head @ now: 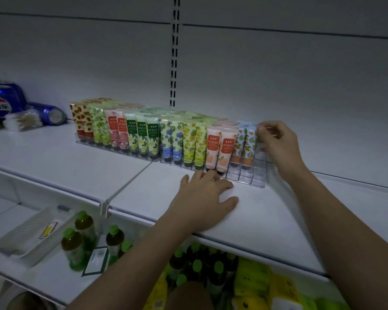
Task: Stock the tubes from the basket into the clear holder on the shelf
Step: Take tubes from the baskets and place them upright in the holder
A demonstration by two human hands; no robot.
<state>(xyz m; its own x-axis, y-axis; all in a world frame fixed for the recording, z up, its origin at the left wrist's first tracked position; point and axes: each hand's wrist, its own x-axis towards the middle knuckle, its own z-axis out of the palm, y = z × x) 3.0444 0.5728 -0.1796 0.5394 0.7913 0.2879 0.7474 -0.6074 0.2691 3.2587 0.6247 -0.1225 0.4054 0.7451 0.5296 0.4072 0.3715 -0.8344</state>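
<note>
A long clear holder (246, 175) stands on the white shelf (267, 211), filled with rows of patterned tubes standing cap down. At its right end my right hand (278, 142) pinches the top of a blue tube with an orange print (251, 142) in the last filled slot. My left hand (204, 195) rests flat on the shelf just in front of the holder, fingertips near the peach tubes (220, 148). A white basket (31, 233) sits on the lower shelf at left with one flat item inside.
Blue cola cans (7, 99) and a pack of cotton swabs (23, 119) sit at the shelf's far left. Green-capped bottles (81, 238) stand on the lower shelf, with yellow packs (255, 283) at lower right. A slotted upright (174, 52) runs up the back panel.
</note>
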